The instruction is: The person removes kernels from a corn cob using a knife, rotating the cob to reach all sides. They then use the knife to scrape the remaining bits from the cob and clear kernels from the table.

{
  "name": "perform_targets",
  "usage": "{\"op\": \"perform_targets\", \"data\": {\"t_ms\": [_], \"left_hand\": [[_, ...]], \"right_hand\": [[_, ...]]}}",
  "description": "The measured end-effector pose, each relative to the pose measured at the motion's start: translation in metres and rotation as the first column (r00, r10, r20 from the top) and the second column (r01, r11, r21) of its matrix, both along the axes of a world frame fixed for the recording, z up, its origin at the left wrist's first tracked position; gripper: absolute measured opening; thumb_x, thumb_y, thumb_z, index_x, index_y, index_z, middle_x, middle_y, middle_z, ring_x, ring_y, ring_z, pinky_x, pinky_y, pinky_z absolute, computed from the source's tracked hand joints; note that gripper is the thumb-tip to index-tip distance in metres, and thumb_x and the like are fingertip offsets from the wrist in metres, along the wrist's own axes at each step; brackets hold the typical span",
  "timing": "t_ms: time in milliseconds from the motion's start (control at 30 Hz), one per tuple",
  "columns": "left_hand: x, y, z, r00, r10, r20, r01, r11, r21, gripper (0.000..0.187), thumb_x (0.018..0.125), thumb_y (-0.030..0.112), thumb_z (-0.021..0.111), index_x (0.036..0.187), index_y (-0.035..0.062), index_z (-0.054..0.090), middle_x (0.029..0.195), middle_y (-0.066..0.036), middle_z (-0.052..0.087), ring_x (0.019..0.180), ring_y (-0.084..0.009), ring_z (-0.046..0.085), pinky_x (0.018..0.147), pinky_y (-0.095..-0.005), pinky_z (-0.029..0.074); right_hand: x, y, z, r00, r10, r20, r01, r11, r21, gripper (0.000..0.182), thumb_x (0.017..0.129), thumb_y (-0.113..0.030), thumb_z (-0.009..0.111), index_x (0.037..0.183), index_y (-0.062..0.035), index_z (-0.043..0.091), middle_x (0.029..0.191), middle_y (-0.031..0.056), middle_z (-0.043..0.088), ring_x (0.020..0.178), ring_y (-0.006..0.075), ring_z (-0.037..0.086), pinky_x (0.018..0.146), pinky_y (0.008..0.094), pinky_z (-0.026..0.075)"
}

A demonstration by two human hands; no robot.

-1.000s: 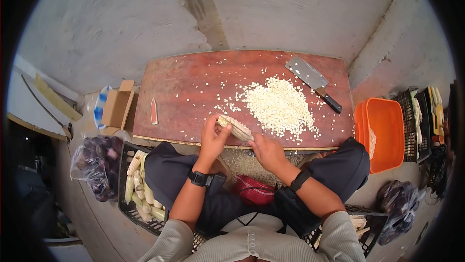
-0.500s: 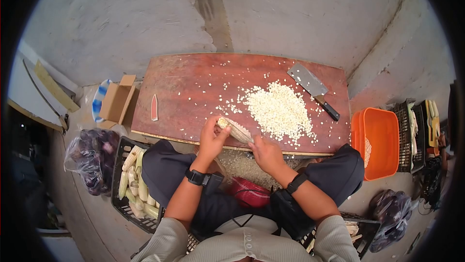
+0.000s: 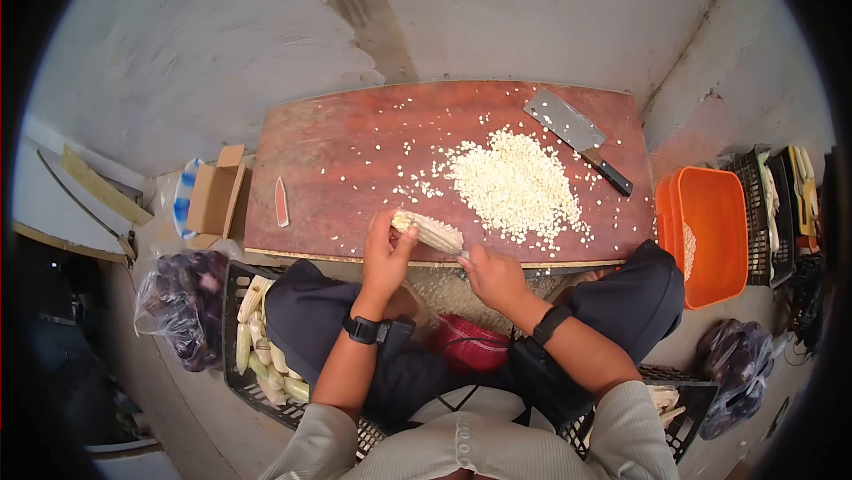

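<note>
A corn cob [image 3: 430, 231] lies slantwise over the front edge of the red-brown table [image 3: 328, 138]. My left hand [image 3: 387, 249] is closed round its left end. At its right end my right hand [image 3: 493, 274] is closed, with the fingertips at the cob's tip; whether a small tool is in those fingers is too small to tell. Pale kernels show on the cob's left part. A heap of loose kernels [image 3: 515, 185] spreads just beyond my right hand, and a cleaver [image 3: 568, 121] with a black handle rests behind the heap.
A red-edged pointed piece [image 3: 281, 202] lies at the table's left. An orange tub [image 3: 714, 236] with some kernels stands right of the table. Left are a cardboard box [image 3: 214, 200], a bag of dark produce [image 3: 191, 302] and a black crate [image 3: 232, 351] of cobs.
The view has shifted and tilted slightly. The cob has turned a little closer to level between my hands, which both keep their hold at its ends.
</note>
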State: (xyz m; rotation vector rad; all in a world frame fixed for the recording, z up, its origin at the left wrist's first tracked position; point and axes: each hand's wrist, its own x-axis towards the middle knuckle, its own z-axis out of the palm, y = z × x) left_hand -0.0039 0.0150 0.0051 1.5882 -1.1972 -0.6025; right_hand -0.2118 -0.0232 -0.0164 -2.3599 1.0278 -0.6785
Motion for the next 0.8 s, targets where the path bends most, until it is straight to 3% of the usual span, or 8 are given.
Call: {"op": "perform_targets", "data": {"t_ms": [100,400,500,533,800], "left_hand": [[-0.003,0.001,0.007,0.999,0.025,0.033,-0.025,1.000,0.005,0.029,0.088,0.018,0.062,0.107,-0.0028,0.053,0.091,-0.011,0.051,0.075,-0.0185,0.053,0.066,-0.0304,0.044],[-0.012,0.003,0.025,0.900,0.011,0.436,-0.064,0.992,0.108,0.032,0.090,0.025,0.061,0.098,-0.0032,0.049,0.086,-0.016,0.046,0.074,-0.0311,0.048,0.066,-0.0380,0.042],[-0.011,0.000,0.017,0.857,0.093,0.508,-0.089,0.996,-0.031,0.029,0.090,0.025,0.063,0.096,-0.0013,0.051,0.082,-0.010,0.044,0.066,-0.0193,0.046,0.058,-0.0310,0.039],[-0.011,-0.002,0.015,0.852,0.091,0.516,-0.087,0.996,-0.033,0.029,0.090,0.025,0.063,0.097,-0.0014,0.052,0.083,-0.010,0.045,0.067,-0.0197,0.046,0.058,-0.0311,0.040],[-0.015,-0.005,0.019,0.836,0.095,0.541,-0.086,0.995,-0.043,0.032,0.090,0.022,0.063,0.109,-0.0019,0.053,0.087,-0.012,0.048,0.070,-0.0220,0.050,0.059,-0.0313,0.042]], "right_hand": [[0.006,0.000,-0.003,1.000,-0.005,0.004,0.005,1.000,-0.023,0.028,0.093,-0.030,0.054,0.083,-0.0056,0.047,0.058,0.0134,0.056,0.053,0.0334,0.058,0.047,0.0439,0.045],[0.028,-0.010,0.005,0.995,-0.012,0.104,0.020,0.997,-0.076,0.027,0.092,-0.029,0.056,0.080,-0.0060,0.047,0.056,0.0122,0.055,0.049,0.0320,0.058,0.043,0.0414,0.045],[0.037,-0.008,0.005,0.991,-0.052,0.127,0.060,0.996,-0.059,0.027,0.092,-0.029,0.055,0.081,-0.0062,0.047,0.055,0.0122,0.056,0.048,0.0322,0.058,0.042,0.0421,0.045],[0.041,-0.007,0.005,0.988,-0.065,0.136,0.072,0.996,-0.048,0.027,0.092,-0.029,0.055,0.081,-0.0061,0.047,0.055,0.0122,0.056,0.047,0.0322,0.058,0.042,0.0422,0.046],[0.051,-0.008,0.030,0.983,-0.135,0.126,0.091,0.948,0.304,0.029,0.094,-0.029,0.052,0.086,-0.0006,0.050,0.063,0.0203,0.060,0.052,0.0394,0.058,0.046,0.0473,0.047]]}}
